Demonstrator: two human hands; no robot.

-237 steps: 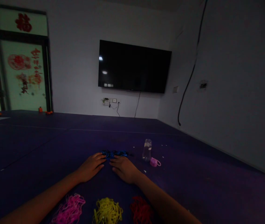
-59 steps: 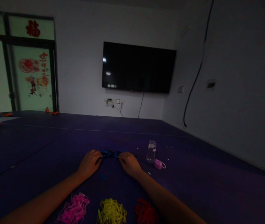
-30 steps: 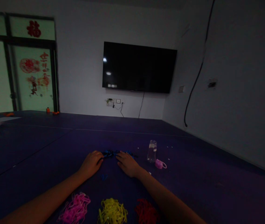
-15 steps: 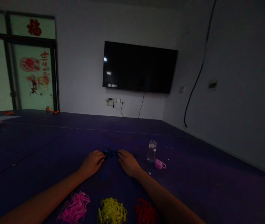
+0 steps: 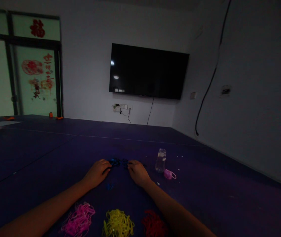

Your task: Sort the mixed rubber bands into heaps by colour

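A small tangle of blue rubber bands [image 5: 115, 161] lies on the dark purple surface ahead of me, split into two clumps with a narrow gap. My left hand [image 5: 99, 171] has its curled fingertips on the left clump. From the other side, my right hand [image 5: 138, 173] pinches at the darker right clump [image 5: 125, 162]; the exact grip of both hands is partly hidden. A few loose blue bands [image 5: 109, 186] lie closer to me. Nearest me are heaps of pink bands [image 5: 79, 220], yellow bands [image 5: 118, 223] and red bands [image 5: 154, 223].
Right of my right hand stands a clear bottle [image 5: 160, 161], with its pink lid [image 5: 169, 174] beside it. Small white scraps [image 5: 158, 183] are scattered nearby. A television [image 5: 149, 71] hangs on the far wall, and a cable [image 5: 206, 93] dangles along the right wall.
My right hand has shifted slightly right, and the blue tangle has parted into two clumps. My left hand stays almost where it was.
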